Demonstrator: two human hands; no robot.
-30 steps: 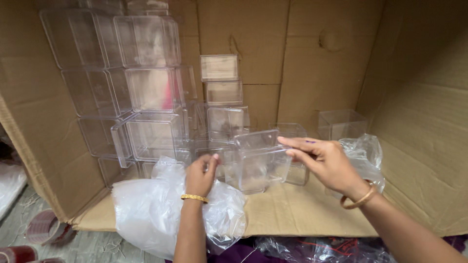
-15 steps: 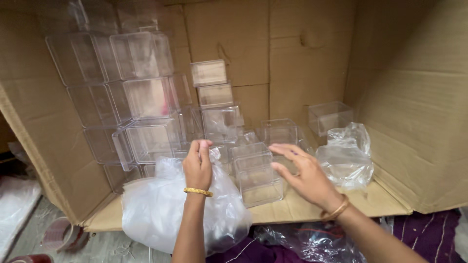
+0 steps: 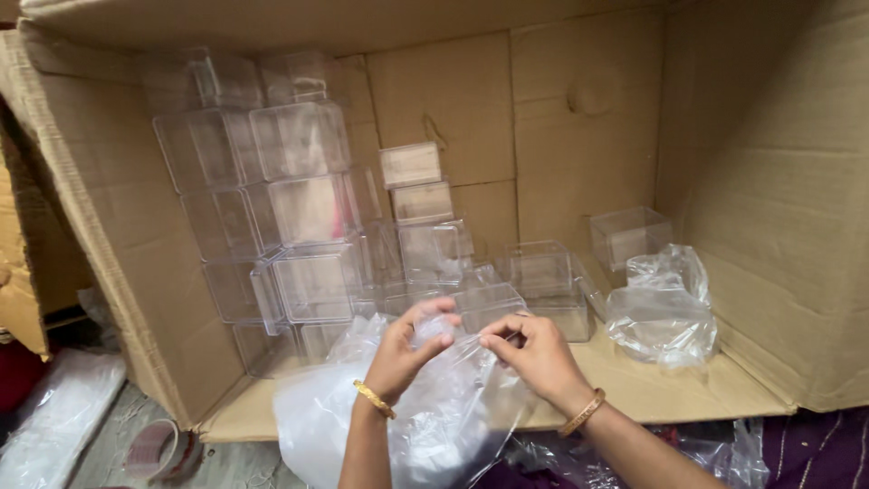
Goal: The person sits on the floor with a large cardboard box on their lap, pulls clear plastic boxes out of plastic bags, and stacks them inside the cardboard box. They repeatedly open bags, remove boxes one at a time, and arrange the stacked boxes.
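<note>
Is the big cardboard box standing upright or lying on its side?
On its side. The cardboard box opens toward the camera, and clear boxes are stacked on its lower wall, with flaps spread outward.

a big brown cardboard box (image 3: 579,118) lies open on its side around my work; a clear plastic bag (image 3: 425,426) sags at its front edge.

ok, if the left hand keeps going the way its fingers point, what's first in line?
Likely the clear plastic box just past the left hand, whose fingers pinch the plastic bag; depth is uncertain.
</note>
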